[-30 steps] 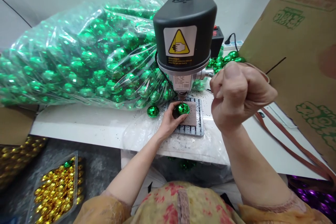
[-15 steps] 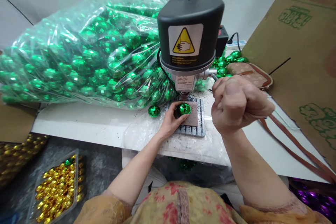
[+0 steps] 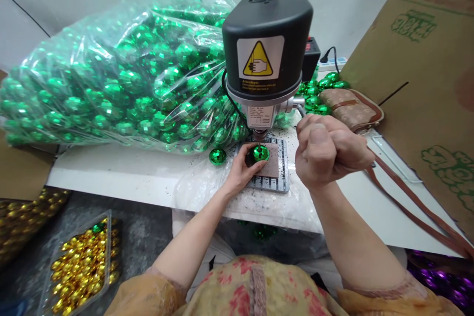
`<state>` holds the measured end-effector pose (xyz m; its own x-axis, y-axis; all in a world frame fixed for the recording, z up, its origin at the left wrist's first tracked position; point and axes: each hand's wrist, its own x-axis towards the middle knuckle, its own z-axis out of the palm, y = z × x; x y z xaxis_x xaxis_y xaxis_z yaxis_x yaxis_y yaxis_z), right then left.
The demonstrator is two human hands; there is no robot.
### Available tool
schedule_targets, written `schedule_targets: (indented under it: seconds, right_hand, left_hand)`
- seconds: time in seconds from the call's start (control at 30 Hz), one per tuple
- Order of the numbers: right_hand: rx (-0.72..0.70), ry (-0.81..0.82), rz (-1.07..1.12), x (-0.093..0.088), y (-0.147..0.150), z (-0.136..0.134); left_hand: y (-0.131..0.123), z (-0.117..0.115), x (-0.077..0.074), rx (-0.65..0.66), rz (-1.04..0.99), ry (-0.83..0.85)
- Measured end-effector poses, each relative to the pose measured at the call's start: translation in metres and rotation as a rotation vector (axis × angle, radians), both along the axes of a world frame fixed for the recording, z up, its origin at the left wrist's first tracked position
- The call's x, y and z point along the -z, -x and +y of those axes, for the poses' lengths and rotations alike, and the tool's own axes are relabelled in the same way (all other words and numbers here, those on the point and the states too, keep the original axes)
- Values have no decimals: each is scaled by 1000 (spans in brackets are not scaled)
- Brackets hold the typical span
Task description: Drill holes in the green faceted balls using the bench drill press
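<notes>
My left hand point(image 3: 240, 172) rests on the base of a small drill press point(image 3: 266, 19), thumb and fingers curled round a shiny green faceted ball point(image 3: 261, 154). The ball sits on a flat brownish board point(image 3: 273, 165), directly under the chuck point(image 3: 260, 134), where the thin bit meets its top. Raised to the right of the machine, my right hand point(image 3: 329, 150) is closed in a fist round the feed lever, of which only a short dark piece shows by the hub. A second green ball point(image 3: 217, 156) lies just left of my left hand.
A big clear bag point(image 3: 111, 79) of green balls fills the table's left. Behind the press lie loose green balls point(image 3: 331, 79), a brown purse point(image 3: 351, 106) and a cardboard box point(image 3: 418, 74). Below left stands a clear tub point(image 3: 108, 252) of gold balls.
My right fist has shifted slightly down and to the left. My left hand and the green ball stay in place under the bit.
</notes>
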<state>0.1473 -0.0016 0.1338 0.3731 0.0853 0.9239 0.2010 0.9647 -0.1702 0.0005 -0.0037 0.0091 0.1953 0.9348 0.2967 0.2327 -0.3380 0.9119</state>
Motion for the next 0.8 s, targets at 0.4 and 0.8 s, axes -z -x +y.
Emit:
schedule_targets:
  seconds: [0.4,0.8]
  right_hand:
    - [-16,-12,-33,9,0,-3]
    - [-102,364,210,-63,7,-7]
  left_hand:
    - [-1,-1,2,-19,4,-28]
    - [5,-43,-2,-282,117,-239]
